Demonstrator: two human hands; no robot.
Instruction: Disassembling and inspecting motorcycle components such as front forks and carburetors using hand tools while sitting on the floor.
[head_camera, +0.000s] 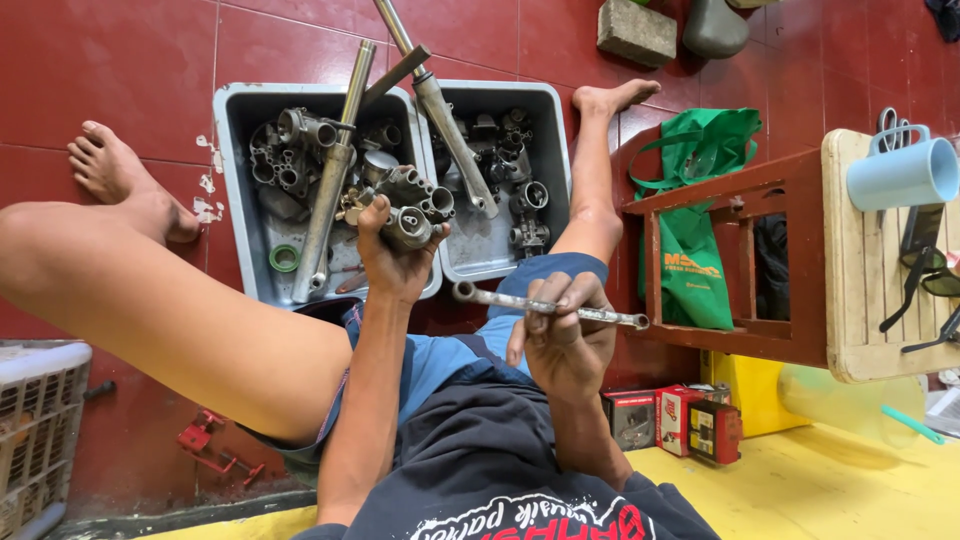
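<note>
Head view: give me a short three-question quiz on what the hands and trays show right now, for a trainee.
1. True or false: the left hand holds a grey metal carburettor body above the left tray.
2. What does the right hand hold? A) a green bag B) a slim double-ended spanner C) a blue mug
3. Fill in: two long metal fork tubes lie across the two grey ____ of parts.

Key
1. True; the fingers wrap it from below.
2. B; the spanner lies roughly level in the grip, both ends free.
3. trays; one tube crosses the left tray, the other tube reaches into the right tray.
</note>
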